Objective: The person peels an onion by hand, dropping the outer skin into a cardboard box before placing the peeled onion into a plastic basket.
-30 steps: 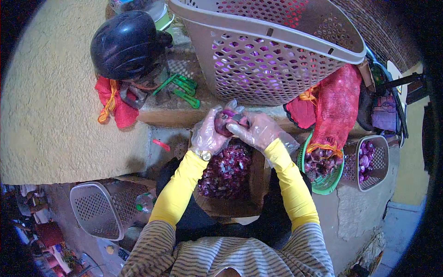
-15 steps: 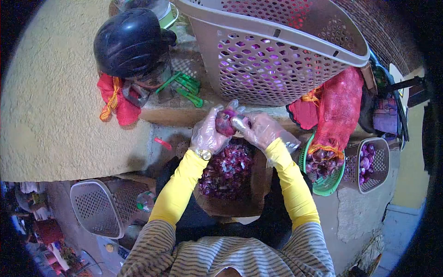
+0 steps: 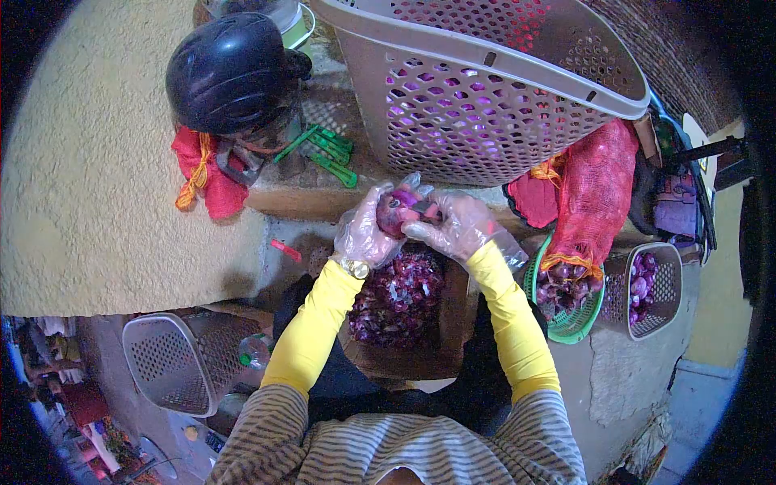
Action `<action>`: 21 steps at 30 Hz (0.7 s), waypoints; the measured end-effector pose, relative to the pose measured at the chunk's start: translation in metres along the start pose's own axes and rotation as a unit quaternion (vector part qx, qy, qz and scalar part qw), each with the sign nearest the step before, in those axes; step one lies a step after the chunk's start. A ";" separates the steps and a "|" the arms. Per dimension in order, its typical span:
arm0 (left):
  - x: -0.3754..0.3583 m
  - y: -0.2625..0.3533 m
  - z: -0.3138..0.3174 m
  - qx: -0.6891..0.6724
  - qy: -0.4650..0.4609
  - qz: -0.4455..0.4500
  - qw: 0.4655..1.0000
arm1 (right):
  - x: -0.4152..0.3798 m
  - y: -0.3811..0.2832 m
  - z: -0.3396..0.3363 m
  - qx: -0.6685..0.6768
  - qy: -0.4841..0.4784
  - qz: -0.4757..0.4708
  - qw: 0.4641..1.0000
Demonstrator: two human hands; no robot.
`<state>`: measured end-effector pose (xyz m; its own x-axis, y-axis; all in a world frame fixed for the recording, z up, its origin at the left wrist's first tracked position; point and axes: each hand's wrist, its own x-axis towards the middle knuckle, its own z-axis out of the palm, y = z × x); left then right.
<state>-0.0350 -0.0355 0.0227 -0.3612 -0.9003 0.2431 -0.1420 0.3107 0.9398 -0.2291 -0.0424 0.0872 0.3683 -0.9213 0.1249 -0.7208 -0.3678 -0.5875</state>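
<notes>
- Left hand: sheathed in a thin, clear plastic glove, fingers curled closed around a red onion, cradling it in front of the body so its top faces the other hand; a gold wristwatch sits at the cuff of a yellow sleeve.
- Right hand: likewise gloved, fingers folded closed about a small blade whose metal tip lies against the onion; the grip looks suited to paring, though the handle is hidden.
- Red onion: round, glossy purple-red skin, held between both hands directly above the peel box, well clear of the ledge.
- Cardboard box: set between the knees beneath the hands, apparently so that scraps fall into it; it holds a heap of papery purple peelings.
- Large basket: beige perforated plastic, tilted on the concrete ledge just beyond the hands, purple contents glimpsed through its holes.
- Green basket: round plastic mesh at the person's right, with a red net sack spilling unpeeled onions into it.
- Small grey basket: perforated, beside the green one, holding smooth peeled onions.
- Black helmet: hard, shiny dome resting on the ledge at the left, over red cloth.
</notes>
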 end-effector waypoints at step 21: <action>0.003 -0.009 0.001 -0.618 0.048 -0.194 0.760 | 0.001 -0.002 0.005 0.015 -0.032 0.053 0.998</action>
<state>-0.0359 -0.0402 0.0147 -0.4365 -0.8873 -0.1487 0.7755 -0.4549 0.4377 -0.2242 -0.0421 0.0847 0.3286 -0.9444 0.0092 -0.7397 -0.2635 -0.6192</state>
